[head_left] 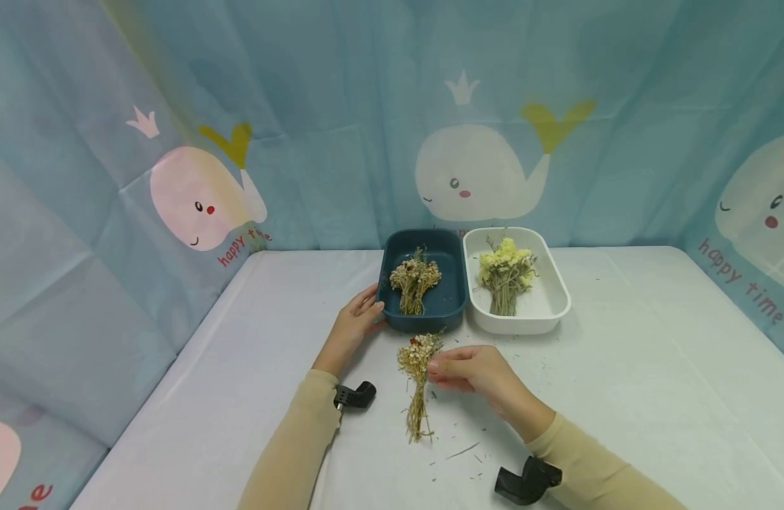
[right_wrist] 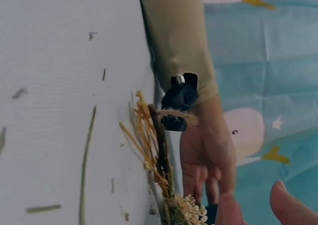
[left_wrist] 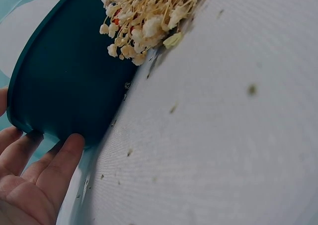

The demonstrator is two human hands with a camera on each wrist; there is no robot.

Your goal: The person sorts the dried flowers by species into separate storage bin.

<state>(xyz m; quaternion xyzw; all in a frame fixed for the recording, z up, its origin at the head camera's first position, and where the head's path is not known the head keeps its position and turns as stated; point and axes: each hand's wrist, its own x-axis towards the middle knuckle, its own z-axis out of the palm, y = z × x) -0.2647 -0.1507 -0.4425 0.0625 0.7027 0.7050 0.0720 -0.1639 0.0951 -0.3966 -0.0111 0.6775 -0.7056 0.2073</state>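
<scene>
My left hand (head_left: 356, 322) touches the outer left side of a dark blue tray (head_left: 455, 290), fingertips along its wall, as the left wrist view also shows. A bunch of dried flowers (head_left: 415, 283) lies inside that tray. In front of it, a second dried flower bunch (head_left: 418, 386) with small cream blossoms and straw-coloured stems lies on the table. My right hand (head_left: 474, 372) is at the right edge of its blossoms, fingertips beside them. In the right wrist view a gap shows between the thumb (right_wrist: 290, 205) and a finger; nothing is visible between them.
A white tray (head_left: 554, 301) stands against the blue one's right side, holding a bunch of yellow dried flowers (head_left: 506, 269). Stem bits (head_left: 463, 450) are scattered over the white table (head_left: 653, 368). A blue whale-print curtain (head_left: 341, 142) hangs behind and at the sides.
</scene>
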